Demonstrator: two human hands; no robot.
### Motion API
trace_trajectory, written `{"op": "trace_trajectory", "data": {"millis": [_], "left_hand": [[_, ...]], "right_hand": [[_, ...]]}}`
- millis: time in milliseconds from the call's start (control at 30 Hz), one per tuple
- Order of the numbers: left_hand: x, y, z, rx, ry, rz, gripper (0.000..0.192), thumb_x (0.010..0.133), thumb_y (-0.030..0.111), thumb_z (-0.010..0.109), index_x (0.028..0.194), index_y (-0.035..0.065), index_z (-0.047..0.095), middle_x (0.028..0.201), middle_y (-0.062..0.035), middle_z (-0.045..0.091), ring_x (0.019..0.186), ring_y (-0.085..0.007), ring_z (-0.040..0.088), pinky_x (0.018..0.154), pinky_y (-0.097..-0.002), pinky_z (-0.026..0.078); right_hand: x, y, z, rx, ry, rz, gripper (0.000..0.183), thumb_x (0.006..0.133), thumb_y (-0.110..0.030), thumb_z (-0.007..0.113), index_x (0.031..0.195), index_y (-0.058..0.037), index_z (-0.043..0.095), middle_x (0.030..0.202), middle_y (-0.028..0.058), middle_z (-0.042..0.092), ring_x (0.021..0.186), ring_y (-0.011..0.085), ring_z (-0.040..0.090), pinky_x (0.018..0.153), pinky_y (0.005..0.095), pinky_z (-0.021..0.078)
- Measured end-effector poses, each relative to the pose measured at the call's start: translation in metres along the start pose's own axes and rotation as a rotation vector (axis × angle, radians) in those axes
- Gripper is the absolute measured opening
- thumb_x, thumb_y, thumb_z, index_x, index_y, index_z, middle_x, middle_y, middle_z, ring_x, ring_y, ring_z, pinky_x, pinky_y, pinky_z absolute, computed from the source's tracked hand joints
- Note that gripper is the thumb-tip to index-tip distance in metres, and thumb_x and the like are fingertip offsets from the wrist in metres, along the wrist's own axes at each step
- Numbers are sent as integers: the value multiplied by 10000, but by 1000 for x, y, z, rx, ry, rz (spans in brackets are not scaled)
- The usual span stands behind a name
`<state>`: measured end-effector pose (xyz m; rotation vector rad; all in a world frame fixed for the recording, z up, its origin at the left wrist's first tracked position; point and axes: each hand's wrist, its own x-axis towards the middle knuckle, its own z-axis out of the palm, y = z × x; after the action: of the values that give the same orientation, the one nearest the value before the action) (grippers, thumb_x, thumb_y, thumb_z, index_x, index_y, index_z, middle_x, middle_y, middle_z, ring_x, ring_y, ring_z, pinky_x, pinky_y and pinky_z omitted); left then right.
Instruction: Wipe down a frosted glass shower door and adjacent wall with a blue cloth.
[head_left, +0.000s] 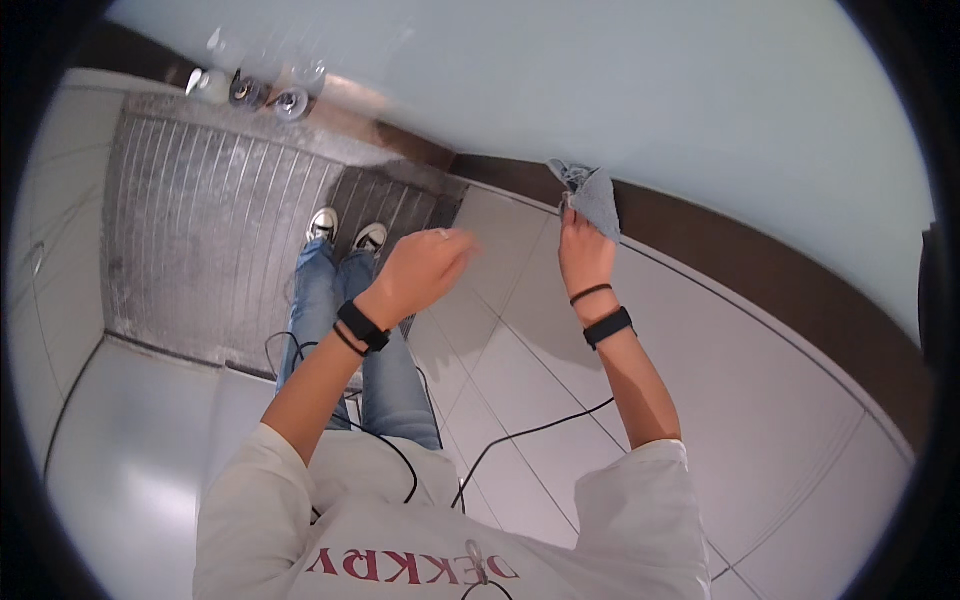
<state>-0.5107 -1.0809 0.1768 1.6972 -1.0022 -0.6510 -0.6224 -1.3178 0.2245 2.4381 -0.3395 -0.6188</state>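
A grey-blue cloth (598, 201) is bunched in my right hand (587, 244), whose fingers close on its lower left part. The cloth lies against the dark brown strip (675, 225) at the base of the pale, glossy wall panel (637, 82). Away to the left, my left hand (424, 266) hangs over the edge of the grooved floor and the tiles, touching nothing that I can see. Its fingers are bent and slightly blurred, and whether they are closed cannot be told. A ring sits on one finger. Both wrists wear black bands.
Several pump bottles (251, 91) stand on a ledge at the upper left, beside the panel. My shoes (322, 225) are on the grooved, partly wet floor (210, 225). Pale tiles (525, 330) lie to the right. Black cables (517, 435) hang in front of my body.
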Motion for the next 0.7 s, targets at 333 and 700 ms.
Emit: {"op": "trace_trajectory", "data": {"millis": [333, 700], "left_hand": [[-13, -49, -21, -131, 144, -103, 124, 902, 75, 551, 990, 70, 638, 939, -100, 676, 845, -301, 650, 730, -384, 504], [-27, 52, -95, 13, 43, 62, 164, 879, -2, 553, 996, 56, 652, 884, -117, 666, 834, -283, 658, 732, -352, 506]], "right_hand": [[104, -113, 125, 277, -85, -158, 211, 856, -192, 585, 994, -67, 685, 875, 123, 703, 855, 282, 679, 745, 370, 525], [-24, -65, -5, 1835, -700, 401, 542, 940, -453, 604, 1235, 2, 606, 1198, 78, 656, 1089, 166, 606, 944, 334, 461]]}}
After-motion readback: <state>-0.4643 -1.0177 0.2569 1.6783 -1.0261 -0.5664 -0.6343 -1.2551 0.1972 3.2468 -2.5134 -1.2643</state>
